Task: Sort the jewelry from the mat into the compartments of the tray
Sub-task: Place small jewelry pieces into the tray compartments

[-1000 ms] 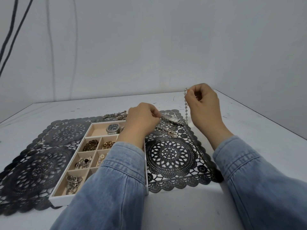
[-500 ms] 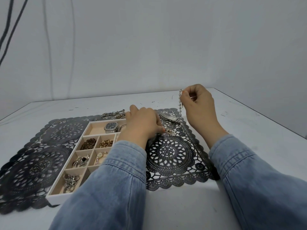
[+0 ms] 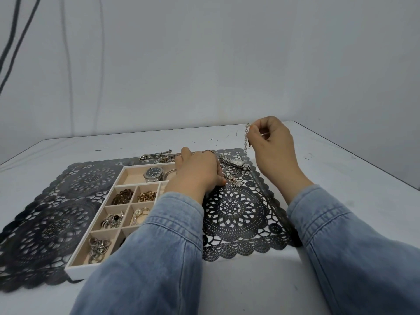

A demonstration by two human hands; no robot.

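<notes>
Behind, grey wall (image 3: 204, 64); black lace mat (image 3: 234, 208) on white table (image 3: 341, 169)

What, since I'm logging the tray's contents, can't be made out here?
Head view only.
1. Tray: right-hand compartments, hidden by the left sleeve and left hand.
2. Whether the left hand pinches the sparkly piece: its own knuckles hide the fingertips.
3. Pearl chain from the right hand: lower end too small, lost against the watch.
</notes>
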